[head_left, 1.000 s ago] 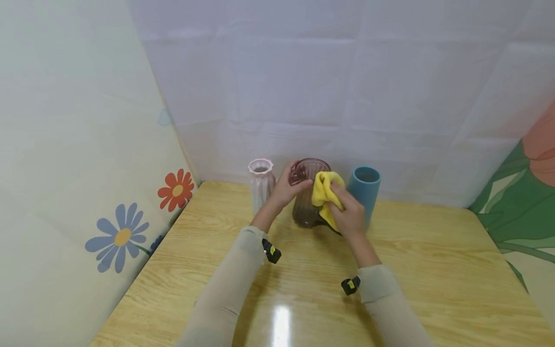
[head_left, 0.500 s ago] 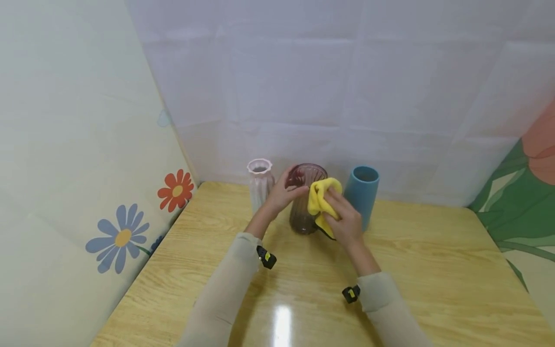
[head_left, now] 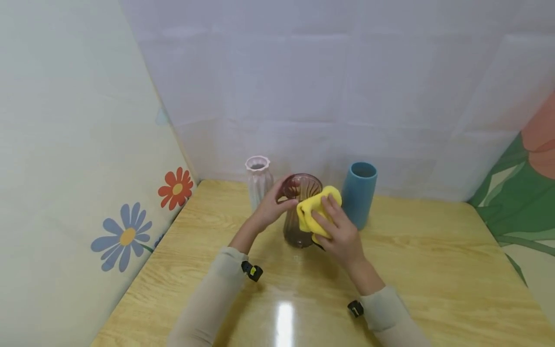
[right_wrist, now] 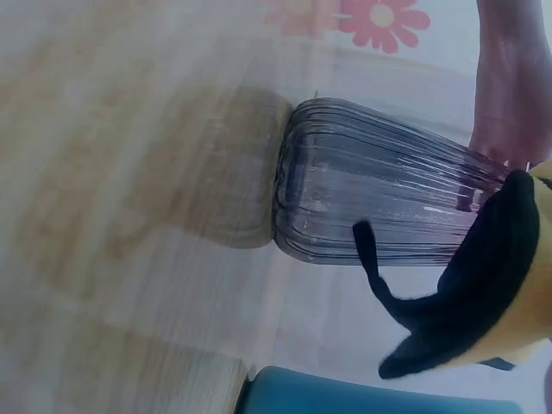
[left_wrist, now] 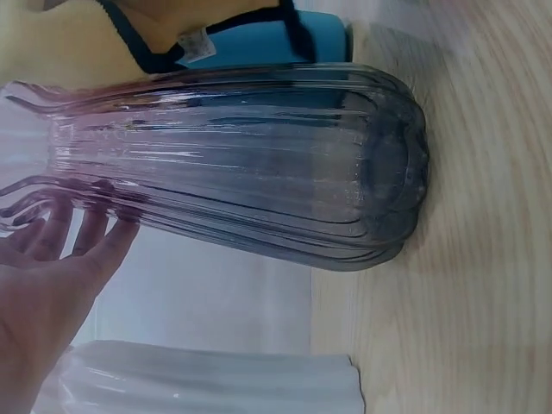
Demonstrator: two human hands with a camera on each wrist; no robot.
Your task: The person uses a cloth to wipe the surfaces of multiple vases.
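Observation:
A ribbed, see-through purple glass vase (head_left: 297,231) stands on the table in the middle of the head view. My left hand (head_left: 270,207) grips its neck from the left, thumb in front; the left wrist view shows the fingers (left_wrist: 95,233) against the glass below the flared rim. In my right hand (head_left: 340,233) is a bunched yellow cloth (head_left: 314,212) with a dark edging, held against the vase's right side near the top. That cloth (right_wrist: 492,285) covers part of the vase in the right wrist view and hides most of the right hand.
Close on the left stands a pale pink-white fluted vase (head_left: 258,185), partly behind the left hand. A blue vase (head_left: 360,197) stands just to the right. Behind them hangs a white cloth backdrop (head_left: 282,86); the wooden table (head_left: 433,250) extends to both sides.
The purple vase has come nearer and slightly left, away from the backdrop, with both hands moving along. The yellow cloth has shifted down and left with the right hand, whose fingers now lie flatter over it.

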